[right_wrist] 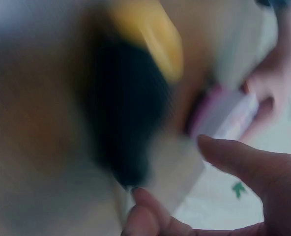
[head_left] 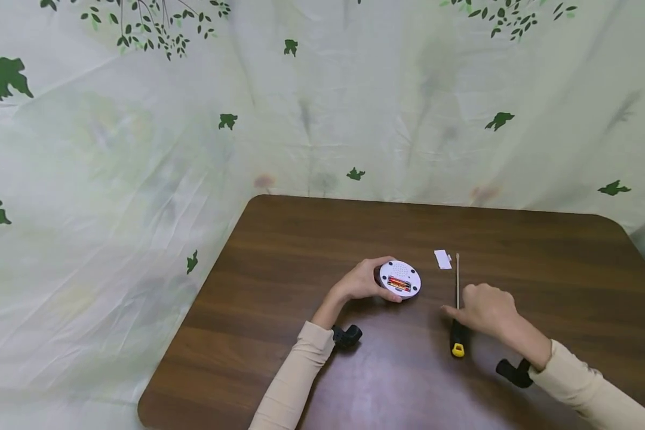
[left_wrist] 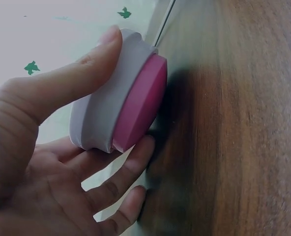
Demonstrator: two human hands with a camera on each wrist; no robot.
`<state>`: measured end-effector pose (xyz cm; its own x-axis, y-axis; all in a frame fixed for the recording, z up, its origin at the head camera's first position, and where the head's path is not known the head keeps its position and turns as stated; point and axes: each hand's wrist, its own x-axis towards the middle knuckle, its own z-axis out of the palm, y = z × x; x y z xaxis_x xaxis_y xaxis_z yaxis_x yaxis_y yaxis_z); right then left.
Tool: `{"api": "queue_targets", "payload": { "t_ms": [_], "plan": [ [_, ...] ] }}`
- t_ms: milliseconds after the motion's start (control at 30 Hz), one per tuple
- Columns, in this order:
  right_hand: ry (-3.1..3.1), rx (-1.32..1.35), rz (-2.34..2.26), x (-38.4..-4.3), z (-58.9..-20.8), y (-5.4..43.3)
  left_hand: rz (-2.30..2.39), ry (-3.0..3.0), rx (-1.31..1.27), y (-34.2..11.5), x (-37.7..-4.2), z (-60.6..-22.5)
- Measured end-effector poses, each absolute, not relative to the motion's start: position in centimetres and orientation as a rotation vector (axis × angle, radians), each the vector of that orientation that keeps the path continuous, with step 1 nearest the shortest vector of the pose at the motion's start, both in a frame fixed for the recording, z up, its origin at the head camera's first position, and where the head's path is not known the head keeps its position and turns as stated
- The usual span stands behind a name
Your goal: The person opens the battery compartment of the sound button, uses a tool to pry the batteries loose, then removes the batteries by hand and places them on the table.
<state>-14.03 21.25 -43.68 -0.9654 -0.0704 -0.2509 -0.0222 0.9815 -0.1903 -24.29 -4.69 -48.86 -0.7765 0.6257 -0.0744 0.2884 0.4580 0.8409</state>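
Observation:
My left hand holds a round white device by its edge, thumb on one side and fingers on the other. Its underside faces up in the head view, with batteries in an uncovered compartment. A pink face shows on its other side in the left wrist view. My right hand is over a screwdriver with a black and yellow handle, its thumb stretched out apart from the bent fingers. In the right wrist view the screwdriver is blurred, and fingertips appear near its shaft; contact is unclear.
A small white battery cover lies on the brown wooden table, left of the screwdriver's tip. Behind the table hangs a pale cloth printed with green leaves. Each wrist carries a black camera mount.

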Motion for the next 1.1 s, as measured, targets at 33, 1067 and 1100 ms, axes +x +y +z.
{"api": "queue_targets", "payload": {
  "t_ms": [33,1067,1100],
  "plan": [
    [2.862,-0.07,-0.271,-13.3,-44.3,21.0,1.249,2.334,0.763,-4.7,-24.4,-48.9],
    [2.366,-0.084,-2.325,-12.4,-41.0,29.5,1.297,2.347,0.665,-4.6,-23.7,-49.2],
    [2.372,-0.085,-2.305,-12.5,-41.0,29.2,1.3,2.345,0.669,-4.6,-23.6,-49.2]
  ]
}}
